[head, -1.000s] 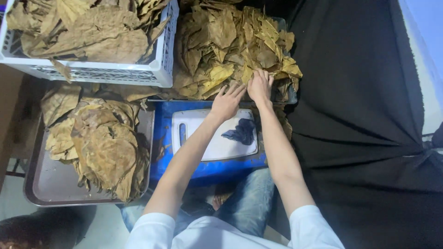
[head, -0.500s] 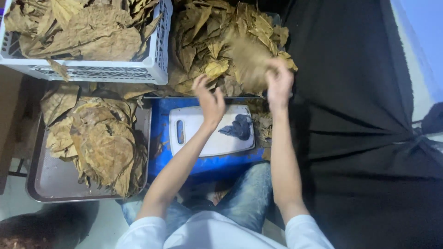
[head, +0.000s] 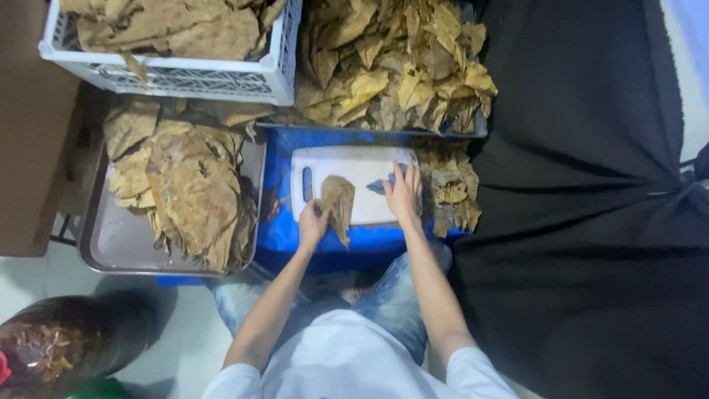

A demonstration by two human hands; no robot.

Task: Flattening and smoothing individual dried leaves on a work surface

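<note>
A white cutting board (head: 358,170) lies on a blue surface (head: 281,222) in front of me. A single dry brown leaf (head: 338,203) rests on the board. My left hand (head: 313,223) pinches the leaf's left edge at the board's near corner. My right hand (head: 404,193) lies flat on the right side of the board, over a dark blue cloth (head: 384,183). Beyond the board sits a large heap of dry yellow-brown leaves (head: 391,63).
A metal tray (head: 111,247) at the left holds a stack of flattened leaves (head: 185,188). A white plastic crate (head: 177,74) with more leaves stands at the back left. Loose leaves (head: 450,188) lie right of the board. Black cloth (head: 591,207) covers the right side. A dark jar (head: 66,347) stands bottom left.
Both hands came back from the far leaf heap to the cutting board. One leaf came with them and now lies on the board, held by the left hand.
</note>
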